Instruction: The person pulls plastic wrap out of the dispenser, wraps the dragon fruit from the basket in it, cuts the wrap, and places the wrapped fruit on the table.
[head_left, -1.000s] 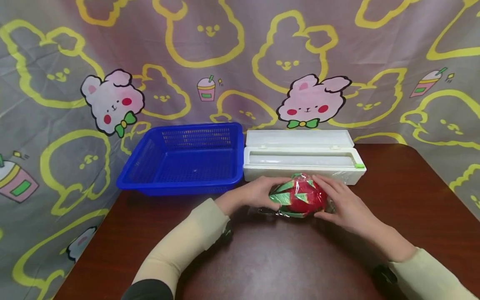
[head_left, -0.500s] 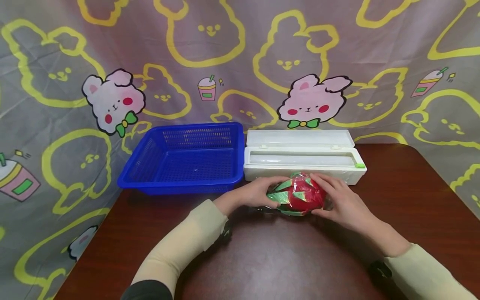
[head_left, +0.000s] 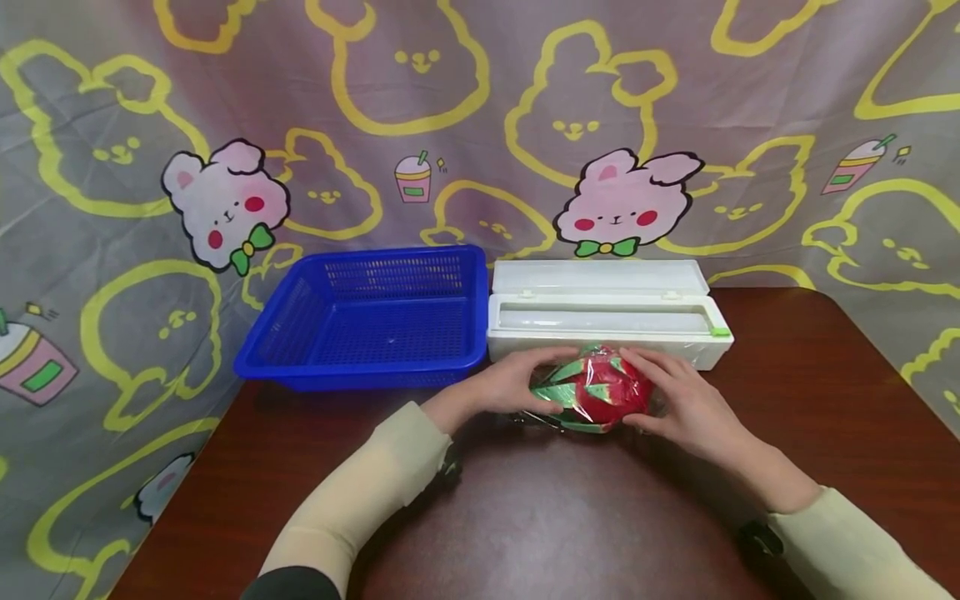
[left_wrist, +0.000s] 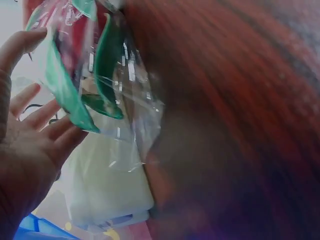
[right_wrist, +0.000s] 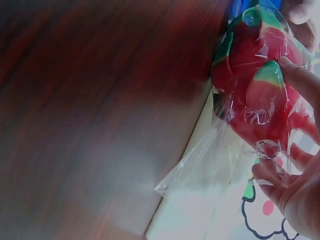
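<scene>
A red dragon fruit (head_left: pixel 609 390) with green scales lies on the table, covered in clear plastic wrap (left_wrist: pixel 145 125). My left hand (head_left: pixel 516 383) holds its green-tipped end from the left, the thumb on the near side. From the right, my right hand (head_left: pixel 693 408) grips the red end through the film, thumb in front and fingers around the back. In the right wrist view a loose corner of the film sticks out past the dragon fruit (right_wrist: pixel 260 95). Parts of the fingers behind the fruit are hidden in the head view.
Just behind the fruit stands a white cling-film dispenser box (head_left: pixel 600 346), lid raised, with a film roll inside and a green slider at its right end. A blue plastic basket (head_left: pixel 360 367) stands to its left. A patterned cloth (head_left: pixel 480 125) hangs behind the table (head_left: pixel 525 533).
The dragon fruit and my right hand have shifted very slightly left. Both hands stay around the fruit; the box and basket have not moved.
</scene>
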